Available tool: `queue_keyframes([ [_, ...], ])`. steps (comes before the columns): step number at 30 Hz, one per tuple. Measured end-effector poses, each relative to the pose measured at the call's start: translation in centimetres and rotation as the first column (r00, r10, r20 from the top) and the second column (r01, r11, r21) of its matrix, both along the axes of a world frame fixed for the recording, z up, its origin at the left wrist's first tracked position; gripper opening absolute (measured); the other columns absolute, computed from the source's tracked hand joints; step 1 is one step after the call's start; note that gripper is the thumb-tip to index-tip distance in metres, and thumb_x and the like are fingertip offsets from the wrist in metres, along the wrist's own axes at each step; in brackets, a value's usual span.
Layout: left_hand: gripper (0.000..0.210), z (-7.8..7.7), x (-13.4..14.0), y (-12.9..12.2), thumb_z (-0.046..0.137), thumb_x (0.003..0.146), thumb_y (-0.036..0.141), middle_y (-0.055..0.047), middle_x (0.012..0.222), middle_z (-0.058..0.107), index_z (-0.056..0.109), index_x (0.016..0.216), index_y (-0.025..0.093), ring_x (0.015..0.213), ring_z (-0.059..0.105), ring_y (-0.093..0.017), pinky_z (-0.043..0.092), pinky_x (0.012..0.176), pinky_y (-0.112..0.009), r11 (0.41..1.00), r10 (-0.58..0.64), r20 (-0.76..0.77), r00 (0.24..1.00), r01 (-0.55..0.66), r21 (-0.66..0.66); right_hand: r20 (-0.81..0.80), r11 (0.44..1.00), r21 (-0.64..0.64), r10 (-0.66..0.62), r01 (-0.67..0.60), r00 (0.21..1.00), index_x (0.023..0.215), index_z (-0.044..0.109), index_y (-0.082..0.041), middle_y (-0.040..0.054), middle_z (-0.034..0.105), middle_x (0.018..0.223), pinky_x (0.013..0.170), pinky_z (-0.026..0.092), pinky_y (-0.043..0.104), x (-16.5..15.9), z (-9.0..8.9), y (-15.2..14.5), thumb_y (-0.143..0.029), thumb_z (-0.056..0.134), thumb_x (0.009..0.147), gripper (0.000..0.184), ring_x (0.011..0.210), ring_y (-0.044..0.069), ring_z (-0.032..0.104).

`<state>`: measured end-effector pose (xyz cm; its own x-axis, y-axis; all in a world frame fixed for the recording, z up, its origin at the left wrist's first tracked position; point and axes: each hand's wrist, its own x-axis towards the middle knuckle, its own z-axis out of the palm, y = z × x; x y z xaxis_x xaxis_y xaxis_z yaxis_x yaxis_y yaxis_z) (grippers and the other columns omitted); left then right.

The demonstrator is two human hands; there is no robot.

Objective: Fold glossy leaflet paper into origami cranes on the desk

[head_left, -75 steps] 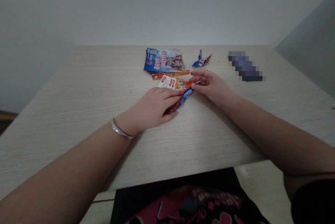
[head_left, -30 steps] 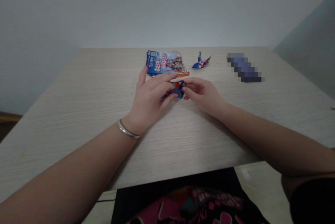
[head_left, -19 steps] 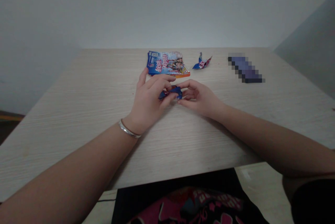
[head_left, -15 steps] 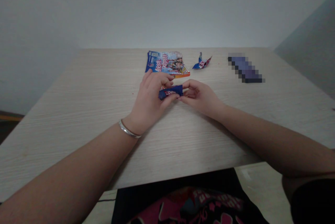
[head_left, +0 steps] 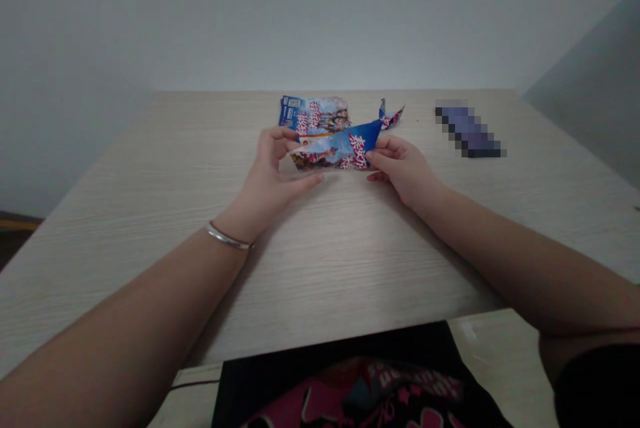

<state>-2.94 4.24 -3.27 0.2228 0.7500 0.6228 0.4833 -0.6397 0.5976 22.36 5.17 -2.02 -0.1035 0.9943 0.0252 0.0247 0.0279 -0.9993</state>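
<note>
A printed blue paper (head_left: 336, 148) with red-and-white lettering, folded to a roughly triangular outline, is held just above the table. My right hand (head_left: 407, 171) pinches its right end between thumb and fingers. At the paper's left end is my left hand (head_left: 267, 171), its thumb stretched out below the lower edge and apart from the bent fingers. Those fingertips are at the upper left edge, partly hidden. A folded paper crane (head_left: 393, 115) of the same print stands just behind the right end of the held paper.
Behind the held paper lies a stack of printed leaflets (head_left: 320, 111), partly covered by it. A dark, pixelated flat object (head_left: 467, 131) rests at the right rear of the pale wooden table (head_left: 320, 268). The wall (head_left: 320, 21) borders the table's far side.
The paper has gone from a small narrow folded strip to a wider, opened-out shape. My hands have moved apart, and the left thumb has come off the paper.
</note>
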Motion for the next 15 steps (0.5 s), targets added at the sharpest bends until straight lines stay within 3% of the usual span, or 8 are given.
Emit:
queue_keyframes([
  [2,0.036,0.3,0.1,-0.2,0.074,0.088,0.049,-0.005,0.115,0.071,0.065,0.116,0.028,0.115,0.065,-0.026,0.054,0.102,-0.049,0.999,-0.042,-0.098,0.994,0.039,-0.031,0.012,0.999,-0.008,0.034,-0.034,0.999,0.102,0.064,-0.024,0.0015,0.077,0.096,0.059,0.056,0.022,0.1,-0.3,0.2,-0.040,0.078,0.074,0.036,0.083,0.015,0.072],
  [5,0.018,1.7,0.5,-1.0,0.067,0.093,0.039,-0.003,0.108,0.077,0.074,0.106,0.029,0.122,0.063,-0.026,0.050,0.107,-0.050,0.996,-0.073,-0.264,0.962,0.081,0.021,0.047,0.994,0.042,0.102,-0.103,0.994,0.110,0.056,-0.026,0.0015,0.075,0.103,0.065,0.060,0.027,0.4,-0.9,0.8,-0.041,0.079,0.073,0.046,0.086,0.016,0.072],
  [7,0.020,2.6,0.8,-1.4,0.061,0.097,0.036,-0.003,0.109,0.079,0.077,0.107,0.029,0.112,0.069,-0.022,0.051,0.103,-0.046,0.985,-0.148,-0.355,0.923,0.168,0.027,0.082,0.978,0.151,0.134,-0.145,0.988,0.121,0.050,-0.030,0.0039,0.072,0.122,0.070,0.062,0.031,0.8,-1.4,1.3,-0.041,0.081,0.072,0.059,0.091,0.018,0.072],
  [9,0.023,3.0,1.0,-1.7,0.058,0.098,0.034,-0.002,0.114,0.079,0.078,0.109,0.029,0.109,0.071,-0.022,0.049,0.104,-0.045,0.972,-0.199,-0.463,0.864,0.233,0.017,0.165,0.952,0.246,0.144,-0.182,0.976,0.138,0.043,-0.034,0.0080,0.059,0.145,0.078,0.063,0.035,1.4,-1.8,1.8,-0.041,0.081,0.073,0.076,0.105,0.021,0.070],
  [12,0.026,3.0,1.1,-1.8,0.057,0.099,0.034,-0.002,0.122,0.078,0.077,0.114,0.029,0.117,0.068,-0.026,0.043,0.107,-0.051,0.978,-0.123,-0.607,0.785,0.200,0.060,0.261,0.928,0.262,0.197,-0.266,0.945,0.157,0.025,-0.037,0.0118,0.044,0.161,0.082,0.063,0.037,2.4,-2.0,2.2,-0.041,0.082,0.075,0.100,0.108,0.023,0.070],
  [15,0.030,2.5,1.1,-1.8,0.054,0.100,0.032,-0.004,0.127,0.075,0.073,0.122,0.026,0.122,0.066,-0.027,0.038,0.113,-0.053,0.968,-0.124,-0.692,0.711,0.239,0.072,0.299,0.910,0.240,0.261,-0.337,0.918,0.164,0.016,-0.039,0.0117,0.040,0.165,0.090,0.062,0.040,3.0,-1.9,2.2,-0.039,0.085,0.072,0.114,0.107,0.023,0.072],
])
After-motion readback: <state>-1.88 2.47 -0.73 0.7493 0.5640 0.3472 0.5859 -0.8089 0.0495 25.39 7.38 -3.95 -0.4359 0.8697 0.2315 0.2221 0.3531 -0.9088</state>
